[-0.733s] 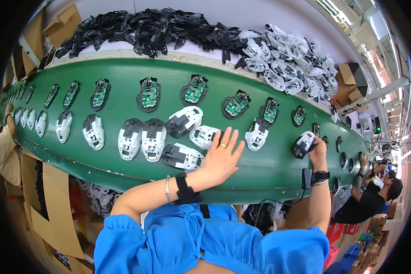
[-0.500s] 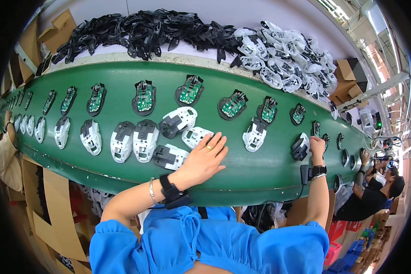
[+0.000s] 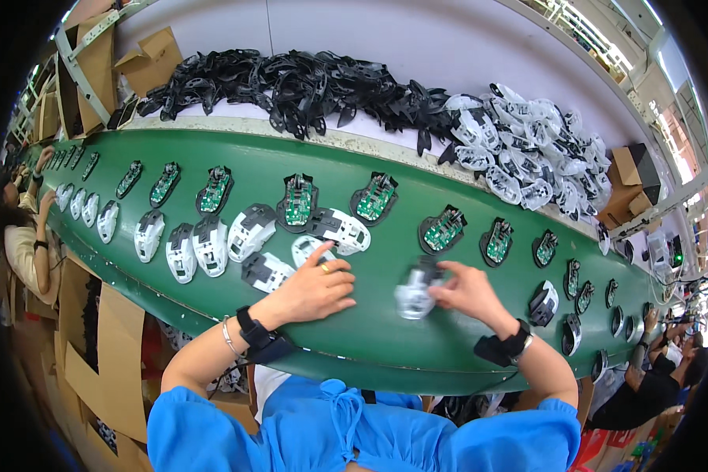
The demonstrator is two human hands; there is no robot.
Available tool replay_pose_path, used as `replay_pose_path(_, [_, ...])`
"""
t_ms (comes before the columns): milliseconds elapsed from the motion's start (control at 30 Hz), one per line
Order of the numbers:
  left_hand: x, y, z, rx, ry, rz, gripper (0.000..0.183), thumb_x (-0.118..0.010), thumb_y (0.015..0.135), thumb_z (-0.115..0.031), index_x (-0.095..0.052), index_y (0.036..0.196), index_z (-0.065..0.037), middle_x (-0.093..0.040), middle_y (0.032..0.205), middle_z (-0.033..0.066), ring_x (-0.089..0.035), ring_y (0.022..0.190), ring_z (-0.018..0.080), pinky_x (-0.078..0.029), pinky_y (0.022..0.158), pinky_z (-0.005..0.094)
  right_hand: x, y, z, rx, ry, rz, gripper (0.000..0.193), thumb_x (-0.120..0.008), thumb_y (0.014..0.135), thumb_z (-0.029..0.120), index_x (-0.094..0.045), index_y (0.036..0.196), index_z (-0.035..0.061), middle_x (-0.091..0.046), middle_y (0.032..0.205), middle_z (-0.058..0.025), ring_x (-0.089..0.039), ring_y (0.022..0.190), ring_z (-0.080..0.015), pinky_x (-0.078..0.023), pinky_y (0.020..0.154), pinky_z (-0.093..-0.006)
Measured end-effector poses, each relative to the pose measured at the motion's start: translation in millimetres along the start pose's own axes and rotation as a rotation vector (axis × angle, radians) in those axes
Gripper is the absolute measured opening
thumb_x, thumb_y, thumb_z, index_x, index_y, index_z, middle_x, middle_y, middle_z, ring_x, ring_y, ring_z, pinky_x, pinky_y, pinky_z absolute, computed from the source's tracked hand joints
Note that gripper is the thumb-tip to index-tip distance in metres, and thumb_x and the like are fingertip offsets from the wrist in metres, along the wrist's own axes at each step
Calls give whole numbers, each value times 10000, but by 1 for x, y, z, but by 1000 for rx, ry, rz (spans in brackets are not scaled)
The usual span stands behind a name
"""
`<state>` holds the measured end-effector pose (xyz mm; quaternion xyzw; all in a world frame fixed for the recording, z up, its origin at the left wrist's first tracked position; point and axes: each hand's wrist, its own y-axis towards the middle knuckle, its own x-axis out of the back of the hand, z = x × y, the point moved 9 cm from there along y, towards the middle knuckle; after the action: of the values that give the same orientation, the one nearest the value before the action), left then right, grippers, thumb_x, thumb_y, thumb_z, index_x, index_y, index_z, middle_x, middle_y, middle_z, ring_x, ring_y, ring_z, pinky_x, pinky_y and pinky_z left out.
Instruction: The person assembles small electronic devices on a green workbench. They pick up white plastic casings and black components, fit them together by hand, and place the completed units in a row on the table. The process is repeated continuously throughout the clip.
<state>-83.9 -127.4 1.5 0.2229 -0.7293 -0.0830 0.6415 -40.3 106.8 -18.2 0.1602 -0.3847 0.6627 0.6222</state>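
Note:
In the middle of the green belt, my right hand (image 3: 470, 293) pinches a white and dark grey mouse shell (image 3: 414, 303), which is smeared by motion. My left hand (image 3: 316, 289) lies palm down to the left with fingers stretched, its index finger at a white mouse shell (image 3: 310, 248). Beside that hand are a shell with its dark part to the left (image 3: 266, 271) and another tilted shell (image 3: 344, 230). Behind them stand black mouse bases with green circuit boards, among them one base (image 3: 374, 198) and another base (image 3: 442, 231).
A row of shells and bases runs along the belt (image 3: 401, 354) to both sides. Behind it lie a heap of black parts (image 3: 291, 86) and a pile of white shells (image 3: 527, 149). Cardboard boxes (image 3: 153, 61) stand around. Other people sit at both ends.
My right hand has come left from the far right bases and now holds a mouse shell. My left hand has drawn slightly back to the left. The whole view has shifted.

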Motion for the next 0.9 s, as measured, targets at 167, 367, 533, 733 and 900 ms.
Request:
replay_pose_path(167, [25, -13, 39, 300, -69, -183, 235, -725, 788, -205, -650, 972, -80, -655, 1011, 55, -574, 1110, 242, -251, 1102, 519, 1, 74, 74, 107, 611, 155, 453, -703, 801, 126, -585, 1205, -41, -707, 806, -140, -692, 778, -184, -552, 638, -277])
replay_pose_path(367, [26, 10, 17, 501, 109, -172, 546, -714, 791, -323, -544, 1176, 25, -544, 1216, 182, -475, 1197, 360, -324, 1049, 523, 139, 250, 15, 22, -151, -638, 391, -674, 768, 306, -676, 1011, -1, -679, 967, -242, -656, 917, -409, -521, 825, -461])
replay_pose_path(533, [8, 6, 0, 567, 146, 1, 723, -782, 707, -331, -493, 1254, 44, -432, 1342, 244, -351, 1309, 406, -260, 1095, 525, 125, 279, 6, -254, -234, -680, 386, -706, 731, 287, -682, 996, 7, -661, 1087, -231, -639, 1019, -399, -510, 888, -458])
replay_pose_path(733, [2, 12, -9, 492, 57, 46, 715, -809, 668, -250, -484, 1243, 23, -499, 1291, 197, -416, 1275, 356, -264, 1104, 500, 123, 299, -2, -62, -71, -521, 358, -712, 648, 249, -696, 885, -19, -682, 947, -246, -661, 944, -384, -518, 831, -422])
replay_pose_path(900, [9, 3, -1, 501, -87, -37, 667, -822, 628, -193, -489, 1172, 2, -540, 1195, 150, -481, 1213, 315, -250, 1099, 508, 78, 185, 65, 256, -274, -363, 229, -642, 673, 221, -563, 750, 21, -641, 734, -192, -635, 745, -376, -496, 675, -451])
